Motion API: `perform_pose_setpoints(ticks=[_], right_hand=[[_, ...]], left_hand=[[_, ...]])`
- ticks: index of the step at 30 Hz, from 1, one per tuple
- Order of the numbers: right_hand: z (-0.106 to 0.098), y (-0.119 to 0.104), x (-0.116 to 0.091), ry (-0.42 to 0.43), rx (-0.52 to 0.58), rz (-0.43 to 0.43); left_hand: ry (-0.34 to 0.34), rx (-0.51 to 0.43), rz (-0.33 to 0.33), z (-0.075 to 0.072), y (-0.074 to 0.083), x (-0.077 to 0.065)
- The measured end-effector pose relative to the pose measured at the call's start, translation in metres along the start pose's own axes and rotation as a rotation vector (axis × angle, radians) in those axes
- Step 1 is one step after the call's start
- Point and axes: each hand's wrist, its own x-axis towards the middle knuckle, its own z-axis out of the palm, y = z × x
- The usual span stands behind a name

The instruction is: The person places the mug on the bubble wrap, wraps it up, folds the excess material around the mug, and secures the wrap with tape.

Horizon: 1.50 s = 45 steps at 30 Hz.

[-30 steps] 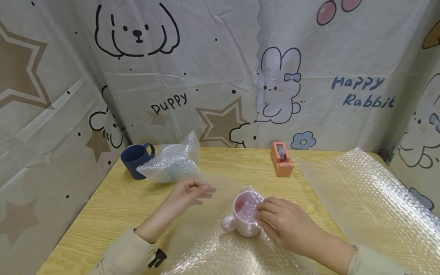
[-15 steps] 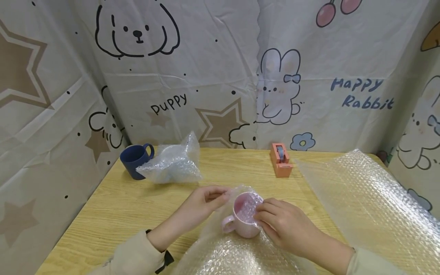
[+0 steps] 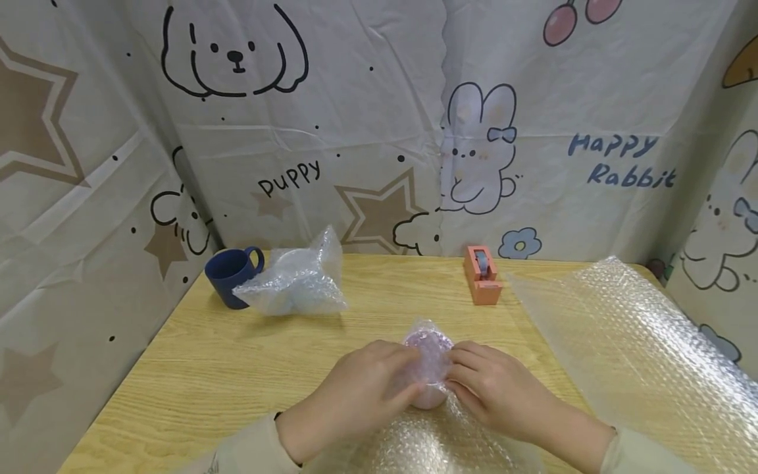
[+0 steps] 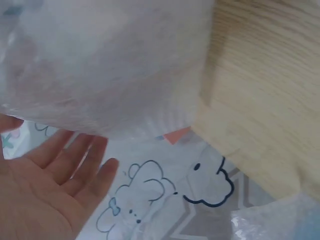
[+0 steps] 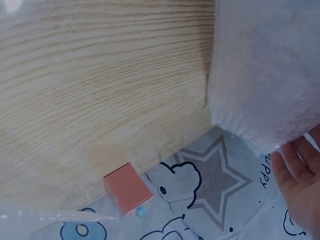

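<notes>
A pink mug stands at the front middle of the table in the head view, its mouth covered by bubble wrap. My left hand holds the wrap against the mug's left side, fingers over the top and thumb lower down, hiding the handle. On the opposite side, my right hand grips the wrap at the rim with bent fingers. The left wrist view has the wrapped mug filling the upper left, with the left hand's fingers at the wrap's edge. Fingertips of the right hand meet the wrap in the right wrist view.
A blue mug stands at the back left beside a bubble-wrapped bundle. An orange tape dispenser sits at the back. Another bubble wrap sheet covers the table's right side. A printed cloth hangs behind.
My left hand has moved right and folded the wrap's left part over the mug, covering its mouth and handle. The right hand has stayed at the mug's right rim.
</notes>
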Motion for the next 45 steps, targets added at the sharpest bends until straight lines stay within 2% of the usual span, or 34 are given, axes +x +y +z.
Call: perform_pose_setpoints(ticks=[5, 8, 19, 24, 28, 30, 33, 39, 41, 43, 45], right_hand=[[-0.003, 0.004, -0.006, 0.008, 0.021, -0.025], [-0.005, 0.005, -0.009, 0.027, 0.031, -0.035], [-0.017, -0.002, -0.014, 0.044, 0.062, -0.004], [-0.030, -0.005, -0.026, 0.060, 0.040, -0.007], [-0.041, -0.009, -0.041, 0.007, 0.052, 0.020], [-0.045, -0.011, -0.048, -0.006, 0.055, 0.002], [-0.050, -0.016, -0.059, -0.017, 0.029, -0.050], [-0.053, -0.027, -0.078, 0.019, -0.087, -0.264], [-0.052, -0.031, -0.084, -0.004, -0.140, -0.308], [-0.049, -0.031, -0.091, -0.050, -0.216, -0.403], [-0.048, -0.033, -0.095, -0.085, -0.251, -0.432]], left_hand=[[0.000, 0.087, 0.119, 0.007, -0.007, -0.004], [-0.005, 0.114, 0.168, 0.011, -0.012, -0.005], [-0.083, 0.094, 0.202, 0.015, -0.023, -0.006], [-0.088, 0.091, 0.228, 0.014, -0.027, -0.006], [-0.099, 0.118, 0.239, 0.014, -0.029, -0.007], [-0.102, 0.128, 0.246, 0.014, -0.030, -0.007], [-0.096, 0.136, 0.260, 0.014, -0.031, -0.007], [-0.079, 0.164, 0.286, 0.014, -0.032, -0.006], [-0.077, 0.168, 0.288, 0.014, -0.033, -0.005], [-0.075, 0.169, 0.288, 0.014, -0.033, -0.005], [-0.069, 0.172, 0.287, 0.014, -0.033, -0.005]])
